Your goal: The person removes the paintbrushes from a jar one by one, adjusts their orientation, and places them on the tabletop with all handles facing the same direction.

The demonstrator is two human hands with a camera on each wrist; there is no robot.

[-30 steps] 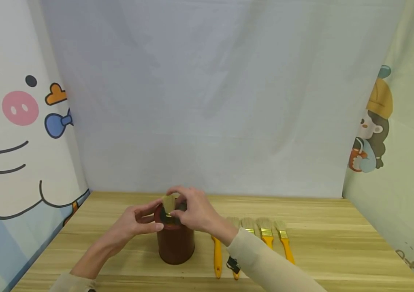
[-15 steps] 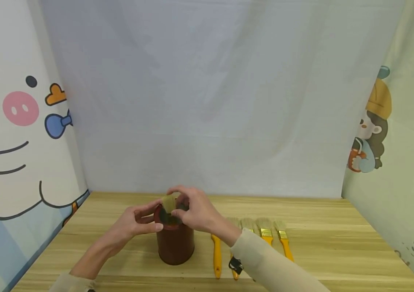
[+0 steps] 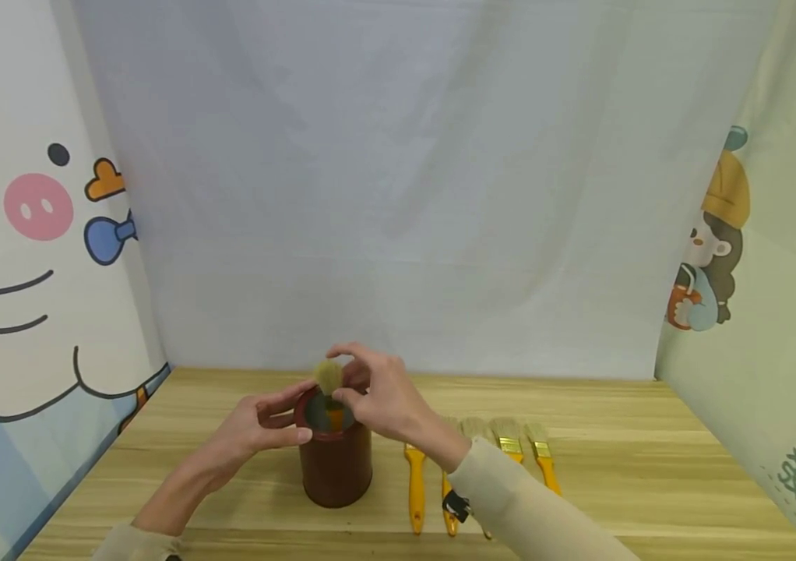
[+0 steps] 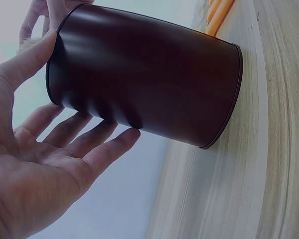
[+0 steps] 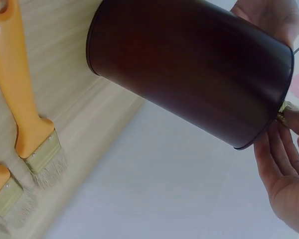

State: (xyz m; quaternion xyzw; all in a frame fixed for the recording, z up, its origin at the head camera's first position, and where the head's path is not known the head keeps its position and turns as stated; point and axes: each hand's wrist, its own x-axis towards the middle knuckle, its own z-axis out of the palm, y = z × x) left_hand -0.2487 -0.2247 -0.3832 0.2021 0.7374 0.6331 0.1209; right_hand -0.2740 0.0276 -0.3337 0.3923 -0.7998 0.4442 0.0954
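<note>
A dark reddish-brown can [image 3: 337, 471] stands upright on the wooden table. My left hand [image 3: 254, 428] steadies it from the left, the thumb near the front of the rim; in the left wrist view, the fingertips [image 4: 132, 133] touch the can's side. Over the can's mouth, my right hand [image 3: 385, 396] pinches a paintbrush near its metal band, with the pale bristles [image 3: 329, 377] pointing up. Part of its orange handle [image 3: 336, 419] shows inside the can; the lower end is hidden. The right wrist view catches the thumb and a bit of the gold band [image 5: 281, 118] right at the rim.
To the right of the can, several paintbrushes with yellow-orange handles lie in a row, bristles away from me, including one brush [image 3: 415, 491] nearest the can and another [image 3: 544, 460] farthest right. My right sleeve covers some handles. A pale cloth [image 3: 412, 234] hangs behind the table [image 3: 622, 467].
My right hand has risen slightly with the brush, which has turned so its bristles look narrower. More of its orange handle shows in the can. The left hand stays at the can.
</note>
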